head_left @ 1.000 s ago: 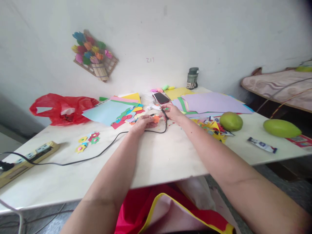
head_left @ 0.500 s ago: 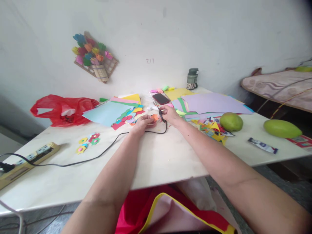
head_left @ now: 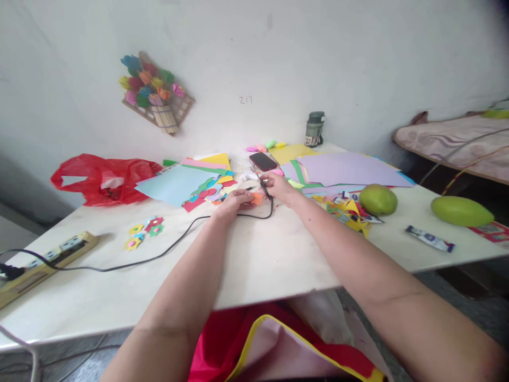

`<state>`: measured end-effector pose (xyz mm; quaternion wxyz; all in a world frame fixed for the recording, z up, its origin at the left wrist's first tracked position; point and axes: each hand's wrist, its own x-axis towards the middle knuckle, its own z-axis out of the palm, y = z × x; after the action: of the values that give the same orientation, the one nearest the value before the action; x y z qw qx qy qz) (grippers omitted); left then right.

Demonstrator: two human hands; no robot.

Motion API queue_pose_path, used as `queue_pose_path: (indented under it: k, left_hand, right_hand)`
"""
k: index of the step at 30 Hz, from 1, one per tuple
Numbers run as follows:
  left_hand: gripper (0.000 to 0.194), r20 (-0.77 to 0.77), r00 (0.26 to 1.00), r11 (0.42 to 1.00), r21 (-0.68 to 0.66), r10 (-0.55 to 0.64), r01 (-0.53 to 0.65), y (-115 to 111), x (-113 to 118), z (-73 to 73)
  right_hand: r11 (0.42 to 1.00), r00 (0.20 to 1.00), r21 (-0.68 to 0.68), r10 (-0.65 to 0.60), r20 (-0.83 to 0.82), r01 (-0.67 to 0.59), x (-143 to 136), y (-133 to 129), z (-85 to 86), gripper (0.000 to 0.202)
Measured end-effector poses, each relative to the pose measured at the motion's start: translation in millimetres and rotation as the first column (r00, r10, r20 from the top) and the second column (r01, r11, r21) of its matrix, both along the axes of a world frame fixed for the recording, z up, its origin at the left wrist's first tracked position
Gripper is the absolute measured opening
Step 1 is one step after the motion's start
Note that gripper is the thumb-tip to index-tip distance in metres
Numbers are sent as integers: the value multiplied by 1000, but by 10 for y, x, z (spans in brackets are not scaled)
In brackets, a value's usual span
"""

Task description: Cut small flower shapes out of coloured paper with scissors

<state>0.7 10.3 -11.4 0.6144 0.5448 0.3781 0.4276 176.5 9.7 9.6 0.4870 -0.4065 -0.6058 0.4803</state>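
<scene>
Shifted slightly leftward since a second ago: black-handled tool [head_left: 265,190] in the right hand [head_left: 277,187], now closer to the left hand [head_left: 234,203]. Underneath everything, a white table [head_left: 270,260]. On it, far left, a red plastic bag [head_left: 85,180]; toward the right, purple paper [head_left: 350,167]. At the near left, a power strip [head_left: 24,286], with a black cord [head_left: 159,260] trailing across to the tool's near end; too small to tell whether joined. Farther right, a pair of green fruits [head_left: 377,199], apart from each other. Just beyond the tool, a phone [head_left: 263,161].

Right fingers closed around the black handle; exact kind of tool unclear. Long axis slanting away from the body and leftward, toward the phone's left side. Left thumb and fingers pinched together on a small piece of orange paper [head_left: 258,198], out at the fingertips. Between both hands, just left of the handle and slightly nearer the body; left hand nearer, touching. Cannot tell whether touched by the tool.
</scene>
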Motion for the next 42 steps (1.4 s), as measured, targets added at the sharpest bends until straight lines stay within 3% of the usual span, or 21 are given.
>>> queue_pose_path:
  k: [4, 11, 16, 29, 35, 42]
  left_hand:
    - [30, -5, 1000, 1000, -6, 10, -10, 0, 2, 8]
    - [28, -10, 1000, 999, 34, 6, -5, 17, 3, -28]
    - [28, 43, 998, 999, 23, 47, -48, -15, 11, 1]
    - [31, 94, 996, 1000, -6, 10, -10, -54, -5, 18]
    - [26, 145, 989, 1000, -8, 6, -5, -43, -10, 3]
    - [28, 139, 990, 1000, -9, -12, 14, -34, -30, -13]
  right_hand:
    - [1000, 999, 4, 20, 39, -21, -23, -9, -6, 32]
    - [996, 996, -23, -82, -23, 82, -43, 0, 1, 35]
    - [996, 997, -47, -75, -28, 73, -56, -31, 18, 34]
    - [995, 998, -89, -37, -40, 33, 37, -45, 57, 30]
    - [994, 987, -107, 33, 159, -16, 181, -15, 42, 14]
    - [978, 918, -124, 202, 342, -169, 351, 82, -31, 7]
